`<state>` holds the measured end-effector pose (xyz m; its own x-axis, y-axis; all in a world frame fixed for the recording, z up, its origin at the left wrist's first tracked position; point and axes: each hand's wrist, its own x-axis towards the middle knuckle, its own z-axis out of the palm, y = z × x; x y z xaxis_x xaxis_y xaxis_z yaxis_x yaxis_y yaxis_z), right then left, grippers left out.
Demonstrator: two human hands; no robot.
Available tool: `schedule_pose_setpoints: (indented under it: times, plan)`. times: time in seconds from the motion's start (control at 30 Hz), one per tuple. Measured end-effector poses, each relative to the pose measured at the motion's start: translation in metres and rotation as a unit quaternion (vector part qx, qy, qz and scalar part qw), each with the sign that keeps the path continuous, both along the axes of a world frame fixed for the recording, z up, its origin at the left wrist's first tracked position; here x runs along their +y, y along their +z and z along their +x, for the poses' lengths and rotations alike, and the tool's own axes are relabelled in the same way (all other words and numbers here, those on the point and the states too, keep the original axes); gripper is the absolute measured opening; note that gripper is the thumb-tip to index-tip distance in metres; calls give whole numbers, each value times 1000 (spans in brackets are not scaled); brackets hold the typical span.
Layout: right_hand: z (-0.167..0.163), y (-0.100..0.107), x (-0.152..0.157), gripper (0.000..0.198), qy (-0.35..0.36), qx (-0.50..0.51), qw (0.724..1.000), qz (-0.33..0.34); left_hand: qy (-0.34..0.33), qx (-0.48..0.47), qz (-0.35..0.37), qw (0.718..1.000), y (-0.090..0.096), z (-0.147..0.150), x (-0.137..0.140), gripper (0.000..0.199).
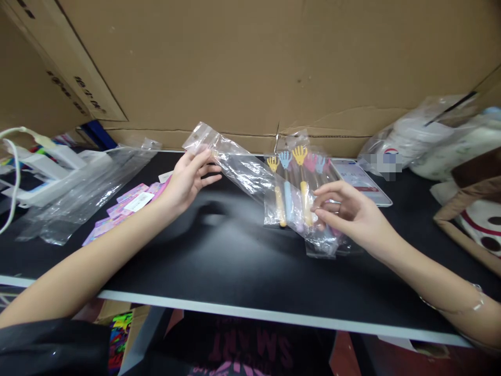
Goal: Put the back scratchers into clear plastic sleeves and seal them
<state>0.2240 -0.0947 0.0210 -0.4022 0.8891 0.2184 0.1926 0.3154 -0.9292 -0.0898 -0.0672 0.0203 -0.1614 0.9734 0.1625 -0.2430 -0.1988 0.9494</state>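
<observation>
My left hand (pixel 191 177) pinches the upper end of a long clear plastic bag (pixel 245 172) between thumb and forefinger, its other fingers loosely spread. The bag slants down to the right, and my right hand (pixel 344 214) closes thumb and fingers at its edge near the lower end. Behind and under it lie several hand-shaped back scratchers (pixel 300 156) in yellow, blue and pink, packed in clear bags. Part of them is covered by the slanting bag and my right hand. Beneath my left wrist are pink and purple printed cards (pixel 117 206) with white labels.
Clear bags (pixel 90 188) lie left on the black table (pixel 219 266), beside a white device (pixel 58 172) with a cable. A phone (pixel 360 180) lies behind my right hand. A wrapped white cup (pixel 415 136) and a brown-and-white bag (pixel 481 209) stand right. Cardboard (pixel 250 68) walls the back.
</observation>
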Motion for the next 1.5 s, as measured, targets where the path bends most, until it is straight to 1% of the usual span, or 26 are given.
schedule_pose_setpoints:
  times: [0.17,0.37,0.5,0.63,0.9,1.1,1.3,1.5]
  plan:
    - [3,0,2,27,-12,-2,1000,6,5,10,-4,1000,-2,-2,3,33]
    - [5,5,4,27,-47,-5,998,43,8,20,0,1000,-3,-4,6,33]
    - [6,5,6,27,-60,4,998,36,10,39,0,999,-4,-5,7,34]
    - [8,3,9,28,-66,21,997,32,9,33,-7,999,-5,-5,8,35]
    - [10,1,12,22,-77,41,996,25,19,25,-20,999,-4,-3,7,29]
    - [11,-1,12,21,-81,34,996,29,10,31,-13,999,-4,-3,6,30]
    - [10,-1,14,24,-90,28,994,50,5,39,-1,999,-6,-3,7,32]
    - [10,-1,17,24,-88,15,995,53,-7,43,-6,999,-9,-5,8,31]
